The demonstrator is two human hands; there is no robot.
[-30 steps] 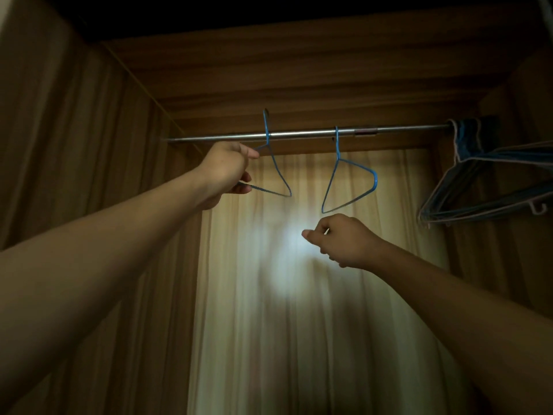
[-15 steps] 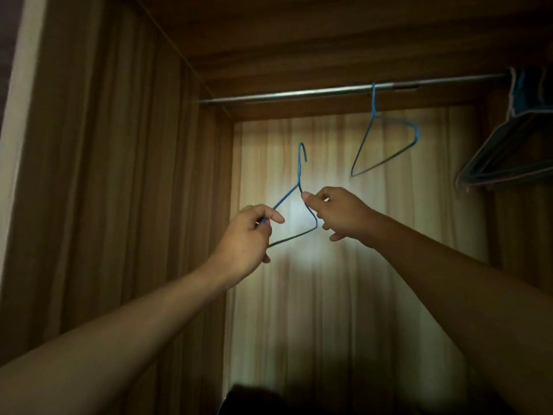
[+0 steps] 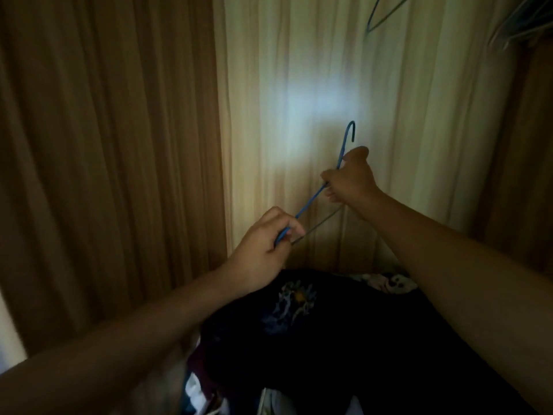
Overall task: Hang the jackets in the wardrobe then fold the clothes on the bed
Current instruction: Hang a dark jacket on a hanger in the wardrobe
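Blue wire hanger (image 3: 308, 204): removed from the rail, now held lower, gripped at one corner by the left hand (image 3: 263, 250) and at the neck by the right hand (image 3: 350, 178), formerly empty. Dark printed garment (image 3: 329, 324): brought into view below.

Blue hanger (image 3: 311, 202) tilted, hook up. Left hand (image 3: 263, 250) pinches hanger's lower corner; right hand (image 3: 350, 181) grips hanger's neck under hook. Below hanger: dark garment (image 3: 344, 330) with pale print. Above-right of hanger: second hanger (image 3: 386, 14), cropped; farther right, blurred hanger bunch (image 3: 520, 22). Behind hanger: light patch (image 3: 323, 100).
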